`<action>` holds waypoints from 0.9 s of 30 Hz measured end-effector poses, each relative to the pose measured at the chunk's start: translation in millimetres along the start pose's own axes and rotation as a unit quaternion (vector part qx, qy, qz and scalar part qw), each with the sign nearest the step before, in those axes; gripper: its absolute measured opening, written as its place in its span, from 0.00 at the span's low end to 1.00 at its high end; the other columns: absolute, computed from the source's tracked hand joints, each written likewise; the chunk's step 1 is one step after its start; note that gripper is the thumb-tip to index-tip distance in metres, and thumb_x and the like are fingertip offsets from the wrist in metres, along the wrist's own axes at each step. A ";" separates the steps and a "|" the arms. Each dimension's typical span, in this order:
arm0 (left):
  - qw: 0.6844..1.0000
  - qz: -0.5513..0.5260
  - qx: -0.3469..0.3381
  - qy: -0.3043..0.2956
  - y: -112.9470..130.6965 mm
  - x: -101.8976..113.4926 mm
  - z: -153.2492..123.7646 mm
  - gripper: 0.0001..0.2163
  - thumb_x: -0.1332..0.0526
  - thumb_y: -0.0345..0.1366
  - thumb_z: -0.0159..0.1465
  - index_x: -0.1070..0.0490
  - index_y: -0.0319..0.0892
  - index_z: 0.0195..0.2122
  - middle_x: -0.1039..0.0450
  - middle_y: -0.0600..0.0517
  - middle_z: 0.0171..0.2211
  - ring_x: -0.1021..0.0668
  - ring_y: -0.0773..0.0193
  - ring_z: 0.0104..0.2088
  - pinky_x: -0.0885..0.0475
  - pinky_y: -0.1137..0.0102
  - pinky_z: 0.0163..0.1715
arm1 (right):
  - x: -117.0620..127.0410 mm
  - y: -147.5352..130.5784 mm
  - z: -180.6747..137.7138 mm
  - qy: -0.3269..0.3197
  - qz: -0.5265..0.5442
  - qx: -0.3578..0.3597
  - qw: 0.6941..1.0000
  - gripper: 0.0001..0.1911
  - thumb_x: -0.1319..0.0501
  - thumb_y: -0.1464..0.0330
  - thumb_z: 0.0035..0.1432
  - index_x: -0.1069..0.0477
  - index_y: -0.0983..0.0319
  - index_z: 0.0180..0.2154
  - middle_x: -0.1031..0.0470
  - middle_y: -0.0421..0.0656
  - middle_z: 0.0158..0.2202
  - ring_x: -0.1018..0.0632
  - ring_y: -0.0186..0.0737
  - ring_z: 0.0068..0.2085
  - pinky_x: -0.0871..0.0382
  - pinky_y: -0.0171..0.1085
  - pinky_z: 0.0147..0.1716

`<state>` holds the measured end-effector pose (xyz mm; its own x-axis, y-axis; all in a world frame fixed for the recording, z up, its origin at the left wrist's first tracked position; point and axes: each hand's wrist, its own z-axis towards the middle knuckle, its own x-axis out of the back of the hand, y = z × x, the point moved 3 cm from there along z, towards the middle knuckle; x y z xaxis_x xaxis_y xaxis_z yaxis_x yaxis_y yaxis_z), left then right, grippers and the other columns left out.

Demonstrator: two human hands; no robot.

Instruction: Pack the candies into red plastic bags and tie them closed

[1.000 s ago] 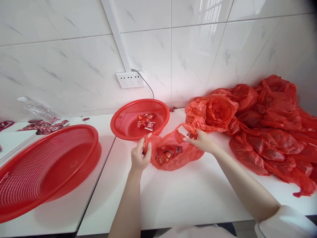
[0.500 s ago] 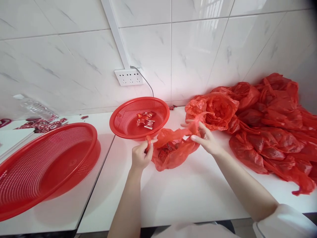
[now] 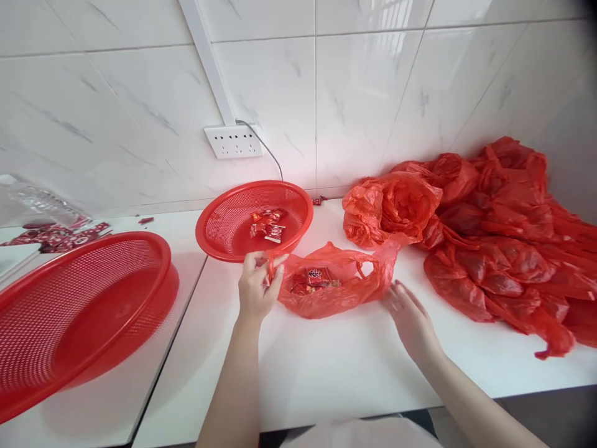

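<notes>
A thin red plastic bag (image 3: pixel 336 308) rests on the white table with its mouth spread, and small red wrapped packets (image 3: pixel 317 278) show inside. My left hand (image 3: pixel 259 286) pinches the bag's left handle. At the bag's right side is my right hand (image 3: pixel 410 320), its fingers stretched out near the plastic; the fingertips are partly behind the bag, so whether they touch it I cannot tell. Just behind the bag and my left hand stands a round red basket (image 3: pixel 209 233) with a few red and white packets (image 3: pixel 269 225) in it.
A larger red basket (image 3: pixel 158 249) stands at the left, with red packets (image 3: pixel 69 236) and a clear plastic bottle (image 3: pixel 44 202) behind it. An open red bag (image 3: pixel 392 208) and a heap of filled red bags (image 3: pixel 504 249) lie at the right. The wall carries a socket panel (image 3: pixel 233 142).
My right hand has let go of the bag's right handle and moved down and right to its side. The bag's mouth is spread wider, showing the packets. My left hand keeps its pinch.
</notes>
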<state>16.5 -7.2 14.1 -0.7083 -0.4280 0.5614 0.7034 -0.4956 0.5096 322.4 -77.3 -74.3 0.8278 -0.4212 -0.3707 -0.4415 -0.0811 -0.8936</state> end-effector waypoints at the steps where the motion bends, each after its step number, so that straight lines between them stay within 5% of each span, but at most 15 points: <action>1: 1.000 -0.006 -0.013 -0.011 1.5 -0.7 1.2 0.12 0.41 0.35 0.63 0.23 0.44 0.46 0.34 0.45 0.51 0.25 0.62 0.42 0.27 0.67 0.43 | -5.4 1.7 -1.2 -0.034 0.027 -0.066 0.997 0.22 0.36 0.55 0.54 0.29 0.57 0.48 0.30 0.47 0.57 0.30 0.49 0.58 0.34 0.49 0.56; 4: 0.997 -0.026 -0.042 -0.053 3.0 -4.6 2.2 0.12 0.41 0.34 0.64 0.24 0.44 0.47 0.40 0.44 0.59 0.29 0.55 0.53 0.31 0.59 0.53 | -27.6 -1.6 2.3 -0.108 0.058 -0.165 0.979 0.16 0.32 0.60 0.51 0.24 0.58 0.42 0.26 0.46 0.52 0.27 0.47 0.54 0.32 0.45 0.54; 10: 0.997 -0.044 -0.042 -0.046 -1.4 -6.4 -0.4 0.14 0.42 0.31 0.64 0.26 0.44 0.49 0.29 0.46 0.50 0.26 0.57 0.51 0.32 0.61 0.54 | -72.2 -1.2 33.3 -0.177 0.005 -0.183 0.967 0.19 0.27 0.68 0.42 0.23 0.61 0.39 0.22 0.46 0.48 0.23 0.46 0.47 0.29 0.42 0.48; 18: 0.995 -0.094 0.003 -0.016 0.9 -1.9 -0.3 0.20 0.43 0.32 0.65 0.33 0.45 0.58 0.26 0.46 0.51 0.25 0.57 0.50 0.31 0.64 0.52 | -100.7 -9.5 52.9 -0.180 -0.124 0.016 0.976 0.19 0.28 0.63 0.43 0.24 0.59 0.39 0.21 0.46 0.44 0.25 0.54 0.51 0.32 0.48 0.50; 21: 0.988 -0.145 0.051 0.000 -1.2 -2.5 -1.6 0.20 0.41 0.34 0.64 0.32 0.44 0.58 0.27 0.44 0.52 0.25 0.57 0.50 0.32 0.64 0.52 | -108.2 -14.1 50.9 -0.168 -0.054 0.046 0.983 0.18 0.31 0.61 0.47 0.26 0.57 0.42 0.23 0.43 0.48 0.25 0.50 0.51 0.32 0.46 0.51; 24: 0.961 -0.248 0.112 0.040 -6.1 -3.0 -2.2 0.21 0.39 0.37 0.63 0.33 0.44 0.58 0.27 0.45 0.52 0.24 0.58 0.48 0.30 0.67 0.50 | -115.6 -20.8 50.2 -0.162 0.054 0.020 0.985 0.13 0.34 0.60 0.50 0.28 0.58 0.38 0.23 0.40 0.34 0.22 0.42 0.37 0.28 0.43 0.43; 27: 0.922 -0.340 0.149 0.107 -11.3 -0.1 -1.0 0.20 0.37 0.38 0.61 0.30 0.44 0.55 0.26 0.47 0.48 0.23 0.61 0.45 0.29 0.69 0.47 | -122.7 -34.5 50.4 -0.226 0.072 0.013 0.971 0.09 0.38 0.59 0.51 0.30 0.58 0.32 0.34 0.35 0.18 0.28 0.38 0.25 0.27 0.42 0.36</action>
<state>8.6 -2.3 7.6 -0.9648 -0.2504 -0.0800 0.0544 -0.4879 0.8712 253.6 22.7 -10.8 0.8279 0.0141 -0.5607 -0.5603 -0.0249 -0.8279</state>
